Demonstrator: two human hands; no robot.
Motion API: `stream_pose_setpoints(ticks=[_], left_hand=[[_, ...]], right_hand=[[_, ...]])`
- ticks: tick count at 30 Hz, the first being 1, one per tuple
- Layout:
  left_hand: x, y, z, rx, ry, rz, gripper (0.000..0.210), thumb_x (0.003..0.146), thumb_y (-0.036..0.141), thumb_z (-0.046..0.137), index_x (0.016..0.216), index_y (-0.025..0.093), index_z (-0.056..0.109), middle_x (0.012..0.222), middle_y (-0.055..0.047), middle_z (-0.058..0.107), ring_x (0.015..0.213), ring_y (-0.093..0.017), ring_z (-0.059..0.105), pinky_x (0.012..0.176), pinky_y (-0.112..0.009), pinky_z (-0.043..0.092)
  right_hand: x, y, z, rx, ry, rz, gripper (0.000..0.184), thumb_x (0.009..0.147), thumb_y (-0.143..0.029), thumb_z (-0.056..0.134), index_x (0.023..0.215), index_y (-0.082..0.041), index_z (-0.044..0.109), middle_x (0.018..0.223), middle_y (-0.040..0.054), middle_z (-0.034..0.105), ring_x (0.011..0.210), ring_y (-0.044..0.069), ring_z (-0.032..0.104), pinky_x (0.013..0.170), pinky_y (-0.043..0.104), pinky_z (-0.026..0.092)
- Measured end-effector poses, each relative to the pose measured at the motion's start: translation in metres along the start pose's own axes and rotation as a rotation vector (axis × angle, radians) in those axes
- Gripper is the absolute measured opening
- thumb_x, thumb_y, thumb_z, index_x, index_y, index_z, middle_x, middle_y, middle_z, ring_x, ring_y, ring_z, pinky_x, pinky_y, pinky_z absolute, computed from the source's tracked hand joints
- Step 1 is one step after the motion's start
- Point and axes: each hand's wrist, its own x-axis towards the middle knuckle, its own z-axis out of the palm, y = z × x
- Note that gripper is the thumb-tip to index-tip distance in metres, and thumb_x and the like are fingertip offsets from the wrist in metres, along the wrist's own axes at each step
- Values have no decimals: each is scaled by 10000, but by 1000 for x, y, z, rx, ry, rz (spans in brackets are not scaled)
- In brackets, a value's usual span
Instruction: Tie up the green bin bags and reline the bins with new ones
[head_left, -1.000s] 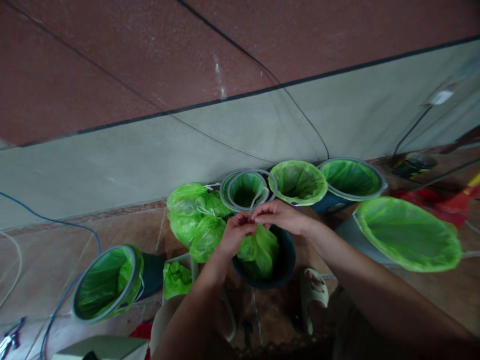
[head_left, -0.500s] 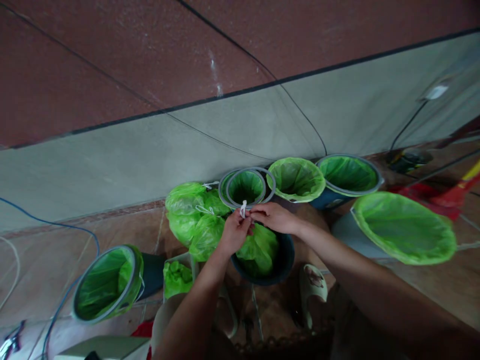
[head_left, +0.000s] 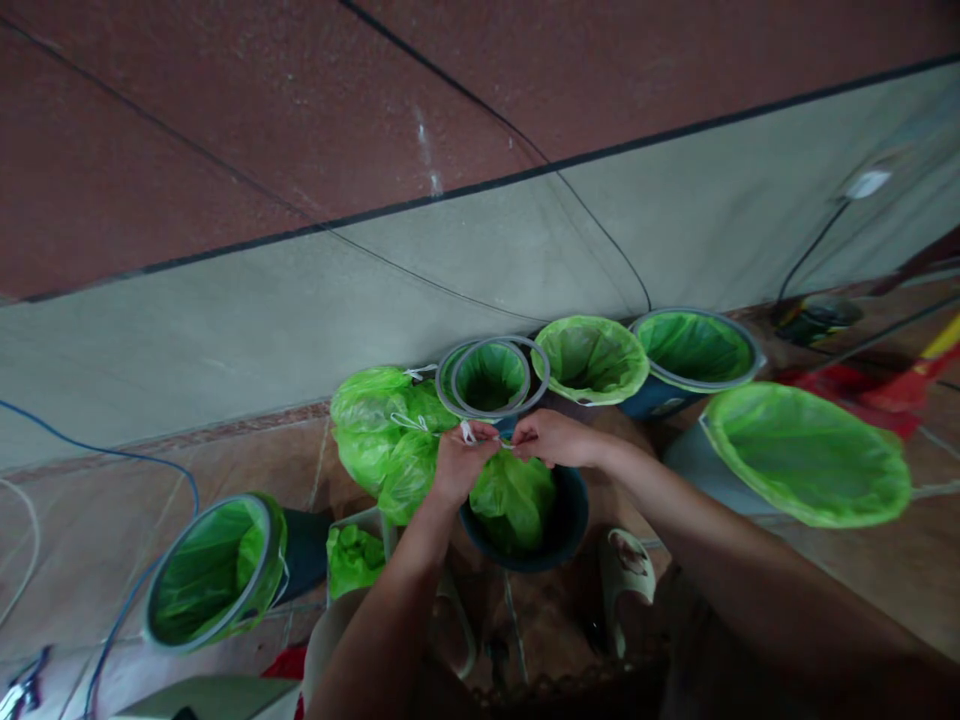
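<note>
A gathered green garbage bag (head_left: 516, 500) sits in a dark bin (head_left: 576, 515) between my feet. Above its top, my left hand (head_left: 466, 460) pinches the bag's white drawstring (head_left: 507, 445), and a loop of it sticks up over the fingers. On the other side my right hand (head_left: 553, 438) pinches the same string, a small gap away from the left fingers. Left of my hands, several tied green bags (head_left: 371, 430) with white strings are heaped against the wall. Just beyond my hands stands a lined bin with grey rings (head_left: 491, 378).
Lined bins stand to the right: a green-rimmed one (head_left: 592, 360), a blue one (head_left: 694, 350) and a tilted grey one (head_left: 806, 455). A lined bin (head_left: 214, 570) leans at left, beside a small box (head_left: 356, 555) with green plastic. A red dustpan (head_left: 892, 395) lies far right; a blue cable (head_left: 124, 450) crosses the floor.
My hands have moved slightly apart and down toward the bag, with the string now stretched between them. The white loop has shifted left with my left hand.
</note>
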Motion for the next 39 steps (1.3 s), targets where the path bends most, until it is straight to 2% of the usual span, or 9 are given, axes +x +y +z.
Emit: stream_pose_setpoints(ticks=[7, 15, 20, 23, 26, 29, 32, 35, 39], left_hand=[[0, -6, -2, 326, -14, 212, 144, 708, 139, 600, 795, 199, 698, 676, 24, 651, 584, -111, 547, 586, -226, 424], [-5, -18, 12, 377, 87, 411, 241, 724, 64, 541, 862, 195, 689, 862, -26, 702, 801, -150, 646, 767, -264, 507], [-5, -23, 17, 282, 112, 331, 323, 779, 104, 558, 1074, 194, 653, 849, -13, 680, 743, -137, 633, 741, -256, 507], [-5, -21, 15, 254, 89, 261, 300, 789, 142, 592, 1080, 191, 647, 803, -3, 662, 711, -135, 622, 717, -248, 495], [-3, -19, 12, 200, 14, 186, 283, 767, 167, 633, 1048, 186, 658, 736, 16, 649, 629, -125, 590, 637, -234, 470], [0, -16, 11, 148, -48, 140, 272, 734, 147, 643, 1002, 180, 680, 703, 23, 650, 584, -121, 575, 591, -232, 452], [2, -13, 10, 170, -39, 102, 176, 711, 119, 637, 863, 176, 706, 703, 7, 677, 611, -131, 597, 617, -240, 459], [1, -9, 5, 297, -11, 97, 57, 709, 141, 663, 718, 181, 702, 657, 3, 672, 600, -136, 584, 614, -244, 434], [-3, -8, -8, 519, 11, 106, 111, 709, 124, 660, 627, 194, 686, 592, 3, 644, 570, -140, 562, 605, -247, 403]], right_hand=[[3, -4, 3, -99, 95, -15, 251, 903, -262, 515, 940, -136, 728, 708, 9, 662, 484, 96, 556, 493, 207, 392], [17, 5, 19, 47, 93, -57, 270, 905, -228, 463, 827, -137, 704, 596, -7, 597, 509, 107, 535, 511, 205, 388], [16, 6, 16, 177, 113, -34, 274, 882, -272, 521, 671, -143, 640, 559, -24, 547, 495, 95, 502, 501, 203, 381], [14, 2, 13, 175, 123, 14, 269, 873, -277, 546, 653, -147, 630, 519, -36, 503, 486, 93, 477, 486, 202, 340], [12, -2, 12, -9, 147, 18, 250, 881, -211, 516, 676, -144, 644, 551, -10, 547, 534, 113, 514, 526, 222, 346], [9, -6, 15, -337, 244, -55, 263, 920, -181, 454, 788, -139, 678, 762, 76, 687, 734, 170, 619, 660, 259, 396], [7, -8, 19, -580, 276, -100, 311, 973, -221, 383, 938, -138, 680, 943, 133, 719, 872, 212, 654, 746, 283, 411], [4, -5, 17, -683, 265, -83, 308, 976, -241, 383, 994, -145, 675, 987, 134, 722, 900, 218, 665, 770, 285, 416], [0, 0, 4, -670, 244, 33, 269, 938, -242, 456, 923, -150, 709, 964, 124, 735, 888, 218, 664, 753, 279, 414]])
